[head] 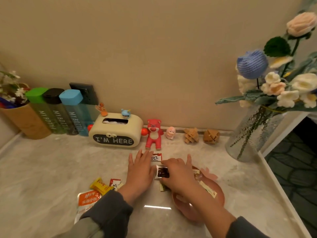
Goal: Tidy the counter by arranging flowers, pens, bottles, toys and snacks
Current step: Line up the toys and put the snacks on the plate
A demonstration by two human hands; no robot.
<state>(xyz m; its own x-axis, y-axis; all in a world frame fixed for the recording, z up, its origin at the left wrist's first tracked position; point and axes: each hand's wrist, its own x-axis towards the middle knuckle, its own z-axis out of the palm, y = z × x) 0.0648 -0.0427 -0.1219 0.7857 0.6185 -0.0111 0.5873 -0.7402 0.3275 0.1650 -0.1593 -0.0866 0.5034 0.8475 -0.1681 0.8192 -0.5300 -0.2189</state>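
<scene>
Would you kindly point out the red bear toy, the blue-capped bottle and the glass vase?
red bear toy [153, 135]: head view, on its belly.
blue-capped bottle [71, 97]: head view, on its cap.
glass vase [252, 134]: head view, on its ribbed wall.

A plain beige painted wall [154, 48] fills the back and carries a dark grey square wall socket [85, 91] low on its left side. Below it runs the pale grey marbled stone bench [51, 169], glossy, with a narrow raised lip along its back and sides and a short bright streak of reflected light [157, 207] near the front. Past the right-hand lip a white panel edge [283, 129] slants upward, and beneath it lies a dim floor covering with a dark green scale-like pattern [295, 169].
</scene>
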